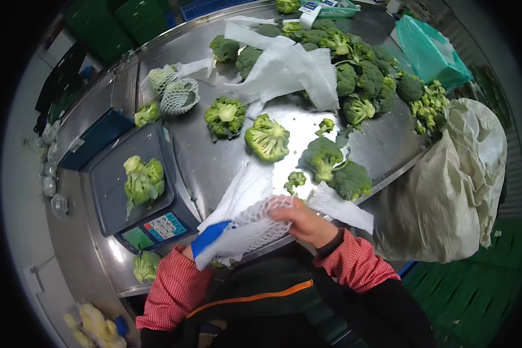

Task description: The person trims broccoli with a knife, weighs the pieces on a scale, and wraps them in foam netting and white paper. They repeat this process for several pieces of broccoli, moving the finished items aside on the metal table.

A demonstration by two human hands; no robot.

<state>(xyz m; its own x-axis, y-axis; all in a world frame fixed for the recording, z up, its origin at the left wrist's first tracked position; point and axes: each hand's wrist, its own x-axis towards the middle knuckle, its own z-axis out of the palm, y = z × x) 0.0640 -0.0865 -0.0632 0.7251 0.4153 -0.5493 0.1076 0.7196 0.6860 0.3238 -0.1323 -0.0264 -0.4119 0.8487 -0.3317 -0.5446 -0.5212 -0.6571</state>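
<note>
My right hand (308, 221) is closed around the end of a white foam net sleeve (261, 229) at the table's front edge. My left hand (211, 239), with a blue covering showing at the wrist, is inside or behind the same sleeve, so its fingers are hidden. Just beyond the hands lies a white foam strip (243, 188) on the steel table (185, 145). A second white strip (343, 209) lies beside my right hand. Farther off are a cut broccoli head (267, 138), stem side up, another upturned head (225, 118) and two green heads (336, 169).
On the left a scale (107, 200) bears a broccoli head (145, 178). Net-wrapped heads (180, 97) lie behind it. A broccoli pile (365, 75), partly under white foam sheets (284, 72), fills the back right. A green bag (432, 55) and a pale sack (441, 197) stand right.
</note>
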